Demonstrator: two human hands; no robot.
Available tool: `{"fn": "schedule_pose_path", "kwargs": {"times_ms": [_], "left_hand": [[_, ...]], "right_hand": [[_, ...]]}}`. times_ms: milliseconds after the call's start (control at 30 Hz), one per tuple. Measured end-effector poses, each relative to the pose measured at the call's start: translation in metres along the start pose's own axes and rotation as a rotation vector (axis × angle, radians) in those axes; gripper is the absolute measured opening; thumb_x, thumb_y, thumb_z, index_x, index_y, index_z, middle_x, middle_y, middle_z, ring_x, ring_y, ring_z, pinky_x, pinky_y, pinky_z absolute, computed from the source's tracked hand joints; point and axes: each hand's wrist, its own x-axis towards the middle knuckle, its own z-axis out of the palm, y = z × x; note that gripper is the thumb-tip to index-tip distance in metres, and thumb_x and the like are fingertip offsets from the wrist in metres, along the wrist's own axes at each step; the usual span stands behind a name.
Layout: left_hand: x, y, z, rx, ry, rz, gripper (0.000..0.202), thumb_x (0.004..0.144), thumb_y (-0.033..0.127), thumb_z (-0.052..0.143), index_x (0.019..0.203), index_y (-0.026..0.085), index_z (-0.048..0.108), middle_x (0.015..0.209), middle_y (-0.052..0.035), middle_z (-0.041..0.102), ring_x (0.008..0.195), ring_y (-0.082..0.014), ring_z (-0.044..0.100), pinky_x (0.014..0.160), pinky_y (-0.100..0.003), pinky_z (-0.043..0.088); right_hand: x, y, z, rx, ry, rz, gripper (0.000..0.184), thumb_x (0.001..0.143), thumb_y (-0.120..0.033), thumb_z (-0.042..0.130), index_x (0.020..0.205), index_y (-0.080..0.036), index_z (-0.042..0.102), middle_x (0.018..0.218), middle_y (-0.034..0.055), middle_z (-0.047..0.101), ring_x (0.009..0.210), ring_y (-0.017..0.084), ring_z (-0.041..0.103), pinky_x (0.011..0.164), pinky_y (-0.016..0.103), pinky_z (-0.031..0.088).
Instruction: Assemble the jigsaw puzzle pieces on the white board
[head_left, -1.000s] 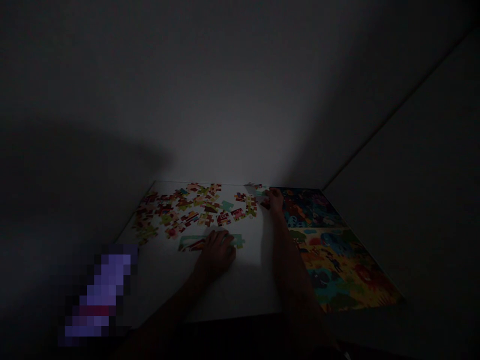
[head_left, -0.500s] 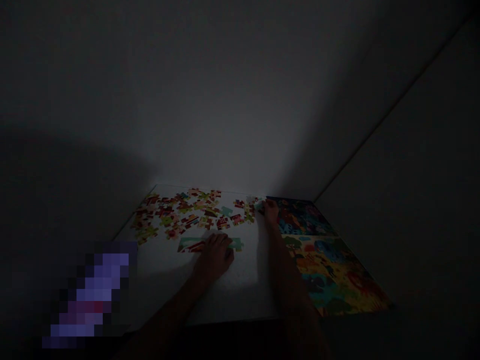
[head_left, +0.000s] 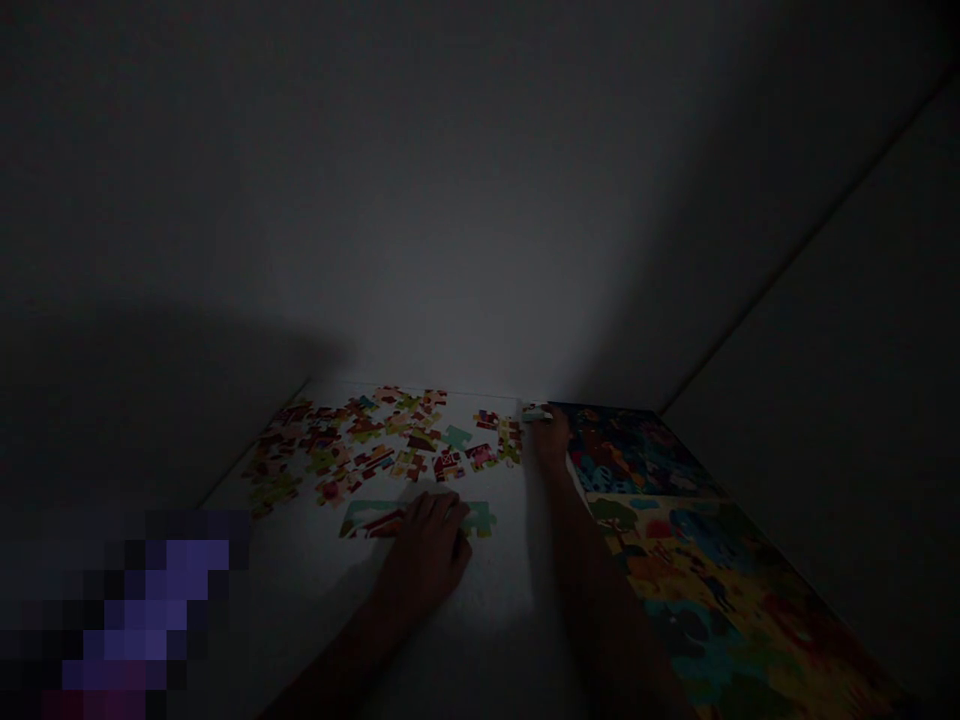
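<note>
The scene is very dark. My left hand (head_left: 431,545) lies flat, fingers spread, on a joined strip of teal and red puzzle pieces (head_left: 375,519) on the white table (head_left: 315,570). My right hand (head_left: 550,436) reaches to the far edge of the table and pinches a small pale puzzle piece (head_left: 534,413). Several loose colourful puzzle pieces (head_left: 367,440) are scattered across the far left of the table, just beyond my left hand.
A large colourful picture board with animals (head_left: 697,560) lies along the right side of the table. Grey walls close in behind and to the right. A blurred purple patch (head_left: 142,620) sits at the lower left.
My right hand has drawn its fingers together on a pale piece at the far edge. The camera view shifted a little; my left hand stays on the joined strip.
</note>
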Motion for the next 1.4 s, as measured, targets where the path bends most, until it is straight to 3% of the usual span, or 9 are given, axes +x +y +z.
{"fn": "schedule_pose_path", "kwargs": {"times_ms": [100, 200, 333, 433, 700, 1000, 1167, 1267, 1400], "left_hand": [[0.013, 0.003, -0.001, 0.074, -0.035, 0.02, 0.019, 0.09, 0.016, 0.049, 0.098, 0.016, 0.065, 0.1, -0.0092, 0.066, 0.097, -0.0261, 0.059, 0.095, -0.047, 0.049], [0.03, 0.001, 0.004, 0.117, -0.05, 0.045, 0.016, 0.091, 0.017, 0.048, 0.089, 0.016, 0.064, 0.091, -0.0096, 0.064, 0.096, -0.0267, 0.06, 0.09, -0.045, 0.05], [0.041, -0.006, 0.012, 0.044, 0.005, 0.041, 0.011, 0.089, 0.016, 0.053, 0.092, 0.017, 0.064, 0.1, -0.009, 0.064, 0.104, -0.0256, 0.059, 0.092, -0.042, 0.05], [0.04, -0.009, 0.011, -0.028, -0.009, 0.045, 0.012, 0.09, 0.015, 0.053, 0.09, 0.018, 0.065, 0.097, -0.0073, 0.063, 0.103, -0.0235, 0.059, 0.092, -0.039, 0.05], [0.036, -0.012, 0.001, -0.131, -0.079, 0.085, 0.016, 0.09, 0.015, 0.053, 0.094, 0.018, 0.068, 0.097, -0.0072, 0.063, 0.103, -0.0229, 0.058, 0.094, -0.038, 0.049], [0.034, -0.012, 0.005, -0.125, -0.1, 0.058, 0.021, 0.087, 0.015, 0.055, 0.102, 0.018, 0.069, 0.104, -0.0087, 0.063, 0.11, -0.0249, 0.056, 0.099, -0.042, 0.047], [0.036, -0.016, 0.007, -0.142, -0.08, 0.039, 0.026, 0.087, 0.012, 0.051, 0.103, 0.02, 0.07, 0.108, -0.0083, 0.063, 0.114, -0.0241, 0.055, 0.101, -0.042, 0.045], [0.037, -0.018, 0.008, -0.145, -0.071, 0.034, 0.027, 0.086, 0.011, 0.051, 0.103, 0.02, 0.07, 0.108, -0.0075, 0.064, 0.114, -0.0235, 0.056, 0.104, -0.042, 0.044], [0.036, -0.018, 0.005, -0.16, -0.05, 0.019, 0.027, 0.086, 0.009, 0.051, 0.101, 0.019, 0.07, 0.109, -0.0074, 0.067, 0.112, -0.0222, 0.059, 0.103, -0.041, 0.045]], "right_hand": [[-0.006, -0.014, -0.001, -0.205, 0.045, -0.052, 0.021, 0.067, -0.025, 0.058, 0.087, -0.018, 0.064, 0.109, 0.0143, 0.062, 0.117, 0.032, 0.049, 0.102, 0.049, 0.037], [-0.016, -0.031, 0.006, -0.357, 0.005, -0.116, 0.024, 0.071, -0.023, 0.058, 0.092, -0.017, 0.069, 0.113, 0.0163, 0.063, 0.116, 0.033, 0.05, 0.104, 0.05, 0.034], [-0.039, -0.051, 0.033, -0.396, -0.335, -0.28, 0.027, 0.082, -0.026, 0.054, 0.103, -0.018, 0.069, 0.106, 0.0118, 0.068, 0.101, 0.026, 0.061, 0.093, 0.04, 0.046], [-0.058, -0.06, 0.053, -0.425, -0.533, -0.333, 0.03, 0.086, -0.028, 0.056, 0.112, -0.019, 0.067, 0.112, 0.0105, 0.069, 0.104, 0.024, 0.063, 0.094, 0.038, 0.047], [-0.07, -0.077, 0.06, -0.685, -0.723, -0.379, 0.05, 0.086, -0.028, 0.063, 0.135, -0.015, 0.055, 0.129, 0.0166, 0.063, 0.119, 0.028, 0.057, 0.101, 0.039, 0.042], [-0.063, -0.065, 0.065, -0.599, -0.661, -0.231, 0.063, 0.077, -0.027, 0.071, 0.135, -0.01, 0.053, 0.115, 0.0163, 0.066, 0.108, 0.027, 0.061, 0.095, 0.039, 0.046], [-0.059, -0.061, 0.063, -0.335, -0.558, -0.195, 0.04, 0.069, -0.024, 0.073, 0.108, -0.019, 0.067, 0.103, 0.0068, 0.065, 0.103, 0.024, 0.059, 0.093, 0.039, 0.047], [-0.061, -0.063, 0.057, -0.199, -0.485, -0.143, 0.022, 0.071, -0.028, 0.068, 0.091, -0.02, 0.064, 0.093, 0.0034, 0.064, 0.095, 0.021, 0.06, 0.088, 0.037, 0.05], [-0.074, -0.066, 0.034, 0.051, -0.375, -0.01, 0.025, 0.073, -0.035, 0.062, 0.094, -0.022, 0.058, 0.082, 0.0003, 0.062, 0.078, 0.019, 0.061, 0.072, 0.034, 0.053]]}}
